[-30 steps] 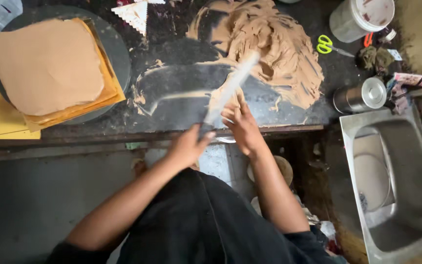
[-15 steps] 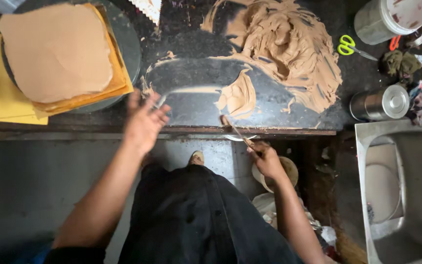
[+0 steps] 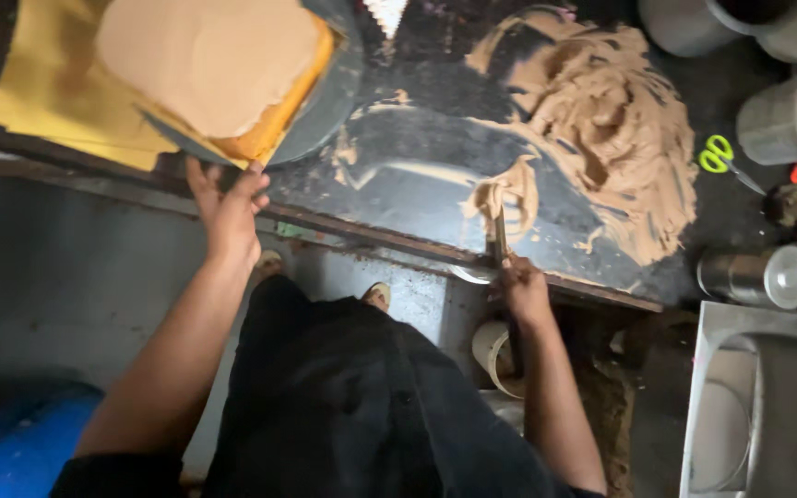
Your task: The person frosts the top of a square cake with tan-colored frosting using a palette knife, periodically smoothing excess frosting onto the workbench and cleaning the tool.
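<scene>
My left hand (image 3: 230, 210) grips the near edge of a round dark plate (image 3: 325, 101) that carries a tan flat sheet (image 3: 205, 51) on an orange board. My right hand (image 3: 523, 288) is shut on the handle of a long scraper (image 3: 498, 235), whose blade rests in a small lump of tan paste (image 3: 509, 194) near the front edge of the black worktop (image 3: 417, 184). A large mound of the same tan paste (image 3: 601, 120) spreads over the worktop behind the lump.
Yellow sheets (image 3: 57, 101) lie under the plate at the left. Green scissors (image 3: 721, 157), a white bucket (image 3: 791, 115) and a metal cup (image 3: 758, 275) stand at the right. A grey sink (image 3: 767, 406) sits at lower right. A small pale bucket (image 3: 495, 355) stands below the worktop.
My left hand has gone from the scraper over to the plate's edge at the left. My right hand now holds the scraper alone at the worktop's front edge, against a small scraped lump.
</scene>
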